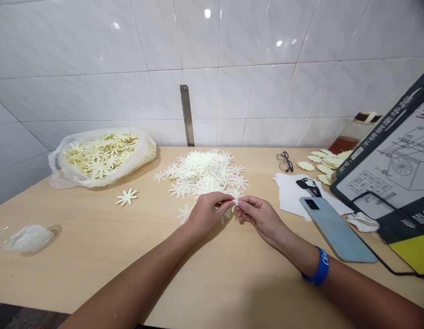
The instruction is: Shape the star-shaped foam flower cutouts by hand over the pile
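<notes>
My left hand (208,211) and my right hand (260,217) meet at the near edge of a pile of pale flower-shaped pieces (207,171). Between their fingertips is one small white flower piece (235,196), pinched from both sides. Some loose flower pieces lie partly hidden beneath my left hand. One separate flower piece (126,197) rests to the left of the pile. Farther left, an open plastic bag (143,155) holds many yellowish flower pieces.
A phone (338,230), white paper (289,194), glasses (284,161) and leaf-shaped pieces (330,160) lie at right. Behind them stand a jar (352,132) and a large box (397,160). A small plastic bundle (29,238) sits at left.
</notes>
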Action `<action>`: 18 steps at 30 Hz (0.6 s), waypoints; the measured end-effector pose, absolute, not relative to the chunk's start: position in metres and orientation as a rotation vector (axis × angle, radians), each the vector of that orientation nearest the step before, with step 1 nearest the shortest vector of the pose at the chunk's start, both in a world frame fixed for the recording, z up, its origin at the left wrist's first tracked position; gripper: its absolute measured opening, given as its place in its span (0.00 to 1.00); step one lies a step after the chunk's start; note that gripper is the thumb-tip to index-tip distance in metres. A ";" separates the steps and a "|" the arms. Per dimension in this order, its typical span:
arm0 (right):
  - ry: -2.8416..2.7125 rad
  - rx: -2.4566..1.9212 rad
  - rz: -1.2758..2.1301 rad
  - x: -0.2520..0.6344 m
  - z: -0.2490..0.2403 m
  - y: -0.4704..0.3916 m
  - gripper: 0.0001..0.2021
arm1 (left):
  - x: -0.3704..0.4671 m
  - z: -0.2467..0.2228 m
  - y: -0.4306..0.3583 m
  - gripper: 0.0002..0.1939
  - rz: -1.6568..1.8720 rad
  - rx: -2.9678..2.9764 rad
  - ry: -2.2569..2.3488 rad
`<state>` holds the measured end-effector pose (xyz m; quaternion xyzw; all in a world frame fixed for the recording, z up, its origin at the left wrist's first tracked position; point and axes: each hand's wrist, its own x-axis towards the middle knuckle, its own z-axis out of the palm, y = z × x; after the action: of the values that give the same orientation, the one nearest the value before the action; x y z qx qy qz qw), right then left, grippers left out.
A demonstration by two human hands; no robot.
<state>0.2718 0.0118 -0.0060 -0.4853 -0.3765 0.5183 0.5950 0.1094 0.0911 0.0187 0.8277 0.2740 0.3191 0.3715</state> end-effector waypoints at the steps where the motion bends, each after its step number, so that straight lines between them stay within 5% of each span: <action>1: -0.869 -1.122 1.209 0.272 -0.006 0.012 0.13 | 0.109 0.019 0.091 0.11 0.814 2.128 0.705; 18: -0.861 -1.122 1.210 0.272 -0.003 0.012 0.14 | 0.114 0.020 0.102 0.07 0.941 1.235 0.838</action>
<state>0.2716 0.0124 -0.0034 -0.4836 -0.3712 0.5213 0.5972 0.1140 0.1018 0.0198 0.5403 0.3667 0.4118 0.6356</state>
